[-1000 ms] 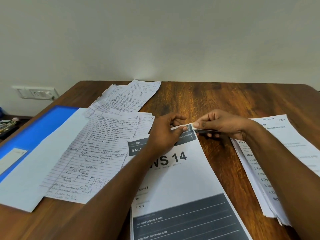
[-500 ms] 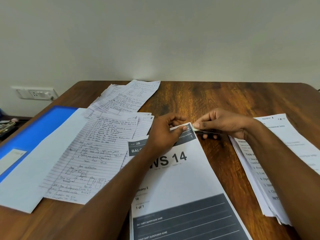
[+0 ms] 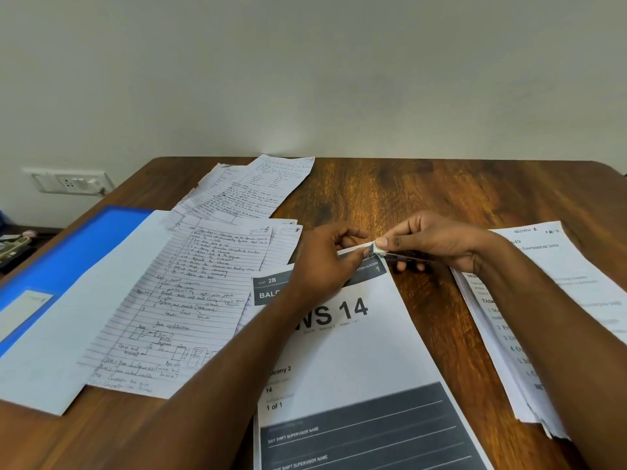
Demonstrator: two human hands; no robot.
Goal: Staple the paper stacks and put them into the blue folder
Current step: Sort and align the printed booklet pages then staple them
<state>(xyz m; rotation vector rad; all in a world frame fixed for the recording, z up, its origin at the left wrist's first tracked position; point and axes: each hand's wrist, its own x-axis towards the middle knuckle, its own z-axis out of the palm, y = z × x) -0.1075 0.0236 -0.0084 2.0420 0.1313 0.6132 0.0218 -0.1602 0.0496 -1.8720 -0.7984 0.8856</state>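
Your left hand (image 3: 322, 262) and right hand (image 3: 437, 242) both pinched the printed stack's (image 3: 356, 351) folded top corner, right of the blue folder (image 3: 68, 252).

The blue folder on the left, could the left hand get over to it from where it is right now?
Probably yes. The blue folder lies open with bare blue showing, nothing above it. But the left hand is pinching the printed stack's corner and would have to let go first.

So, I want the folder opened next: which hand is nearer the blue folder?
Left. The left hand pinches the printed stack's top corner, several papers away from the blue folder. The right hand holds that corner from the far side, further off.
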